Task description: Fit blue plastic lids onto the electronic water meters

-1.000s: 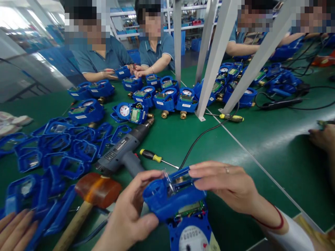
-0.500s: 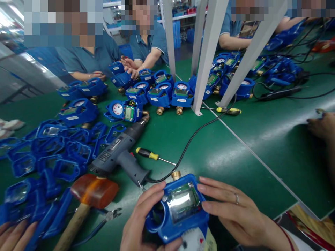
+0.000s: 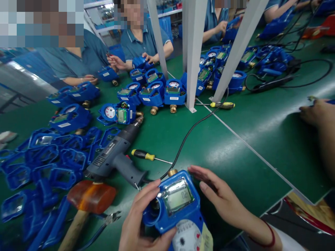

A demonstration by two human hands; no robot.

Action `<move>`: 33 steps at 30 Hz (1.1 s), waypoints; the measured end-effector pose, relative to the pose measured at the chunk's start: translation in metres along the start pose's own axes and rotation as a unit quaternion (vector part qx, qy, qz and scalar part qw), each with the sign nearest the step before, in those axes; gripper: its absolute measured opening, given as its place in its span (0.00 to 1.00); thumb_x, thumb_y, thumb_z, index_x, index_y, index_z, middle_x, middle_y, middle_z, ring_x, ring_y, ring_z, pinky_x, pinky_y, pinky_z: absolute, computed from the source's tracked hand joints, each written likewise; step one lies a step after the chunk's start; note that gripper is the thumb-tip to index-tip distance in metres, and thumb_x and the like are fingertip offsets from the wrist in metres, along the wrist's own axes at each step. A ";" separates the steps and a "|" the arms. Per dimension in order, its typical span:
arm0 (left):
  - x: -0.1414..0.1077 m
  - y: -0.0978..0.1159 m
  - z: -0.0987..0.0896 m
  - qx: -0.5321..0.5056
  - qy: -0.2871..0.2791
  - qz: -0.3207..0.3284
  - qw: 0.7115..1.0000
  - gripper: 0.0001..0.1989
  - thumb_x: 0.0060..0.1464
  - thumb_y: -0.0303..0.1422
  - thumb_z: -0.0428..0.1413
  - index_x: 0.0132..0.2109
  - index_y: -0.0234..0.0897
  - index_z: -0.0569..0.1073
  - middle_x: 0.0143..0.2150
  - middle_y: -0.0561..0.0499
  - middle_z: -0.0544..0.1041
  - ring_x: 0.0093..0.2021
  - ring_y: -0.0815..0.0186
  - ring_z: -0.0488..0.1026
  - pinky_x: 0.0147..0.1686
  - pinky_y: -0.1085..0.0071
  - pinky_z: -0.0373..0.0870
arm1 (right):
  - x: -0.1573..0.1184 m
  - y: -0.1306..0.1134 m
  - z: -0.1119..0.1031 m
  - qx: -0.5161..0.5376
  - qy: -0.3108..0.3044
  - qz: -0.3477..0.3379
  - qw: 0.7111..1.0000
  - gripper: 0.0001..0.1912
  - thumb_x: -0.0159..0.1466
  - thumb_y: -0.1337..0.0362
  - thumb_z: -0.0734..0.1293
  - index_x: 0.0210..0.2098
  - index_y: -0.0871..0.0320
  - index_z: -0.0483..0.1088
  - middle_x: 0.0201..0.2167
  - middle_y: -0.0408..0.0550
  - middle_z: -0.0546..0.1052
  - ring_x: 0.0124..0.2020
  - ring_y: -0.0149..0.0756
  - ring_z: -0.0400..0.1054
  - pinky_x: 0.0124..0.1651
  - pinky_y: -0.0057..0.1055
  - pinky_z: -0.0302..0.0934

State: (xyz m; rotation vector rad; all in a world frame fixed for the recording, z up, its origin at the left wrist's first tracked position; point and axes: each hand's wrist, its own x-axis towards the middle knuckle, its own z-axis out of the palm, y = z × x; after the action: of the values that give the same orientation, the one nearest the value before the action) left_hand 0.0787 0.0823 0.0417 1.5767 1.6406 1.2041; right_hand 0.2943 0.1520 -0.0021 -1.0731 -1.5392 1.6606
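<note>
A blue water meter (image 3: 167, 223) with a small display (image 3: 180, 198) showing digits is tilted toward me at the table's near edge. My left hand (image 3: 138, 219) grips its left side, fingers at the top edge and thumb over the lower part near the white dial (image 3: 186, 237). A brass fitting (image 3: 172, 172) sticks out at its far end. To the right of the meter, my right hand (image 3: 225, 202) is open and holds nothing, its fingers stretched out beside the blue rim. Whether its fingertips touch the meter I cannot tell.
A heat gun (image 3: 115, 157), a screwdriver (image 3: 143, 154), an orange-headed mallet (image 3: 91, 196) and pliers (image 3: 112, 218) lie left of the meter. Blue cover frames (image 3: 65, 158) are piled at left. More meters (image 3: 174, 92) stand near white posts (image 3: 195, 52). Co-workers sit across; another person's hand (image 3: 314, 111) is right.
My right hand has come off the meter's right side. Digits now show on the display, which was blank-looking before. Another hand at the lower left has left the view. The view has shifted slightly.
</note>
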 end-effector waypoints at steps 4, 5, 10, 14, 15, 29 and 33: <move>0.005 0.000 -0.008 0.024 -0.040 -0.005 0.999 0.32 0.40 0.31 0.68 0.54 0.50 0.69 0.56 0.48 0.70 0.57 0.54 0.66 0.57 0.62 0.62 | -0.003 -0.004 0.009 0.028 -0.009 0.026 0.999 0.20 0.69 0.54 0.57 0.59 0.48 0.59 0.60 0.48 0.65 0.61 0.38 0.59 0.65 0.47 0.51; 0.007 0.000 -0.012 0.042 -0.062 0.001 0.997 0.32 0.41 0.32 0.67 0.54 0.50 0.68 0.56 0.48 0.70 0.57 0.54 0.66 0.57 0.62 0.62 | -0.005 -0.006 0.011 0.033 -0.005 0.029 0.999 0.20 0.69 0.53 0.57 0.59 0.48 0.59 0.60 0.48 0.64 0.62 0.38 0.57 0.65 0.47 0.50; 0.023 -0.008 -0.031 0.189 -0.172 0.113 0.960 0.33 0.47 0.34 0.62 0.60 0.44 0.61 0.56 0.45 0.69 0.56 0.55 0.68 0.54 0.61 0.68 | -0.014 -0.017 0.020 0.162 -0.029 0.099 0.981 0.29 0.69 0.48 0.55 0.64 0.53 0.51 0.64 0.52 0.59 0.63 0.41 0.55 0.66 0.46 0.48; 0.038 -0.011 -0.038 0.251 -0.221 0.179 0.925 0.37 0.46 0.40 0.62 0.62 0.44 0.59 0.56 0.45 0.71 0.53 0.53 0.71 0.49 0.61 0.74 | -0.019 -0.019 0.029 0.208 -0.065 0.068 0.974 0.43 0.63 0.48 0.64 0.68 0.55 0.39 0.66 0.57 0.54 0.64 0.46 0.52 0.65 0.47 0.49; 0.040 -0.010 -0.038 0.263 -0.232 0.183 0.919 0.37 0.46 0.42 0.62 0.62 0.44 0.59 0.56 0.45 0.71 0.52 0.53 0.72 0.48 0.61 0.74 | -0.019 -0.018 0.031 0.194 -0.058 0.062 0.977 0.46 0.61 0.49 0.67 0.68 0.55 0.39 0.66 0.57 0.53 0.65 0.47 0.51 0.66 0.47 0.48; 0.060 0.016 -0.035 0.396 -0.332 0.130 0.846 0.35 0.50 0.48 0.56 0.62 0.44 0.55 0.54 0.45 0.70 0.51 0.56 0.72 0.48 0.62 0.74 | -0.019 -0.020 0.034 0.101 -0.055 0.056 0.992 0.61 0.53 0.48 0.72 0.68 0.61 0.27 0.66 0.61 0.48 0.66 0.48 0.46 0.66 0.46 0.46; 0.062 0.023 -0.030 0.404 -0.327 0.129 0.844 0.34 0.50 0.49 0.55 0.61 0.45 0.56 0.52 0.46 0.71 0.49 0.57 0.74 0.45 0.64 0.76 | -0.018 -0.021 0.036 0.099 -0.048 0.069 0.992 0.61 0.53 0.46 0.71 0.68 0.61 0.28 0.66 0.63 0.48 0.65 0.52 0.47 0.65 0.49 0.47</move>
State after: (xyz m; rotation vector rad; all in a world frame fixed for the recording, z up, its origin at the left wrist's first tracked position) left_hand 0.0535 0.1341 0.0864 2.4134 1.5335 -0.0695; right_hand 0.2696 0.1219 0.0209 -1.0251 -1.3504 1.9401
